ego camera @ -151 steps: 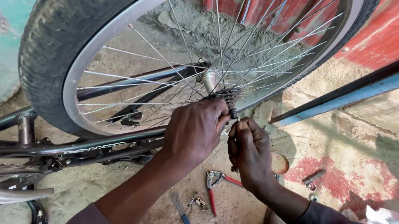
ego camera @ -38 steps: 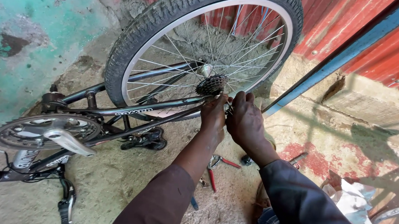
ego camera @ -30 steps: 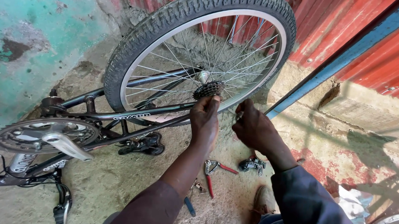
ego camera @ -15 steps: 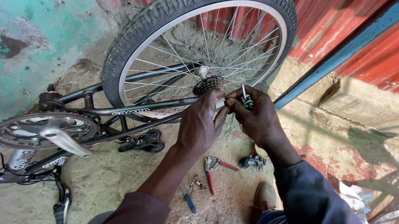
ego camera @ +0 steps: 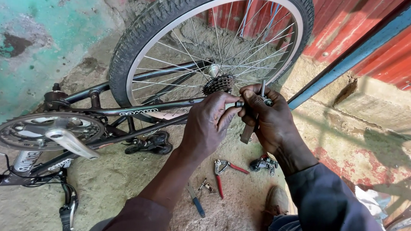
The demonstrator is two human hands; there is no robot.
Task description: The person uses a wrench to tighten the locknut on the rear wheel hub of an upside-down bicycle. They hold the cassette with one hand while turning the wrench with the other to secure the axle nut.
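Both hands meet beside the rear cassette (ego camera: 218, 83): our right hand (ego camera: 269, 119) clamped on a metal spanner (ego camera: 250, 126), our left hand (ego camera: 210, 122) pinching a small axle fitting (ego camera: 239, 103). The spanner looks rigid, probably greasy; grip mid-shaft. Below lie red-handled pliers (ego camera: 222, 172) on sandy ground (ego camera: 119, 181).

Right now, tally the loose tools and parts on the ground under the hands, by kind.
Red-handled pliers: 1
Blue-handled tool: 1
Black derailleur-like part: 1
Small metal bits cluster: 1
Total: 4
Not on the ground: the metal tool in the right hand, with the left hand touching its top end.
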